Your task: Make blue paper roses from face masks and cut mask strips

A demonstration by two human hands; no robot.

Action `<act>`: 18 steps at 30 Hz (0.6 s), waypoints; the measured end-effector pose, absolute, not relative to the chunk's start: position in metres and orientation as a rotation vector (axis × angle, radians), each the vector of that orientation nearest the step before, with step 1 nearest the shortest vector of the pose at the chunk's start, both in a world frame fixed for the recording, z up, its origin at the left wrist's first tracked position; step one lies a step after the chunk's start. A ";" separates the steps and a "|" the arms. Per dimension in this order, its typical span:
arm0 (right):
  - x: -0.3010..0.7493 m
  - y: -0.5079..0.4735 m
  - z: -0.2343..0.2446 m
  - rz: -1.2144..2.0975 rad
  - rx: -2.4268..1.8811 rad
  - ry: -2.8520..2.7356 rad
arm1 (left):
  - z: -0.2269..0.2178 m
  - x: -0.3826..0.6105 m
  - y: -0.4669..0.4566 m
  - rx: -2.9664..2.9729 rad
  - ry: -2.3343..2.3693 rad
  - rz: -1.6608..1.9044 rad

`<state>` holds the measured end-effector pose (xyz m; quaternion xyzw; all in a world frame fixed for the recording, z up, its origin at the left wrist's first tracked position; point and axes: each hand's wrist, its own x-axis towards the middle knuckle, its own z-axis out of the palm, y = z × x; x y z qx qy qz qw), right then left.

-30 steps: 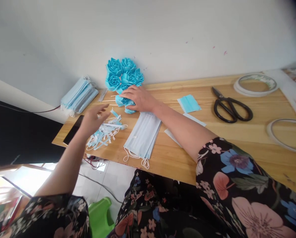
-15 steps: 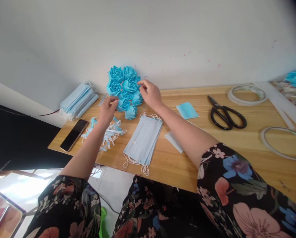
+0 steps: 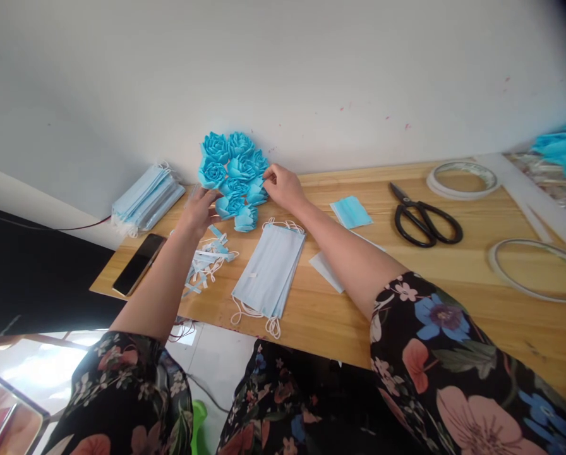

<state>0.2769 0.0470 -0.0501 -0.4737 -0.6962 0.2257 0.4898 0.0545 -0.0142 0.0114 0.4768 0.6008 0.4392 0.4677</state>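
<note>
On the wooden table's [image 3: 453,256] far left, against the wall, lies my bunch of blue fabric roses [image 3: 230,174]. My right hand [image 3: 283,187] pinches its right edge. My left hand [image 3: 198,212] braces the opposite side, seemingly to hold it together, though I cannot tell its grip.

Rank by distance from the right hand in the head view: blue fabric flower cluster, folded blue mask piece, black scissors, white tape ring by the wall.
1. blue fabric flower cluster, at the right hand, by the wall.
2. folded blue mask piece, to its right.
3. black scissors, farther right.
4. white tape ring, farthest right, by the wall.
</note>
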 end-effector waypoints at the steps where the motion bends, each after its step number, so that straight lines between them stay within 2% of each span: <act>1: 0.277 0.047 -0.050 0.560 -1.147 -1.705 | 0.012 0.055 -0.013 1.149 1.460 1.062; 18: 0.272 0.045 -0.056 0.627 -1.072 -1.825 | 0.030 0.051 0.000 0.876 1.344 0.943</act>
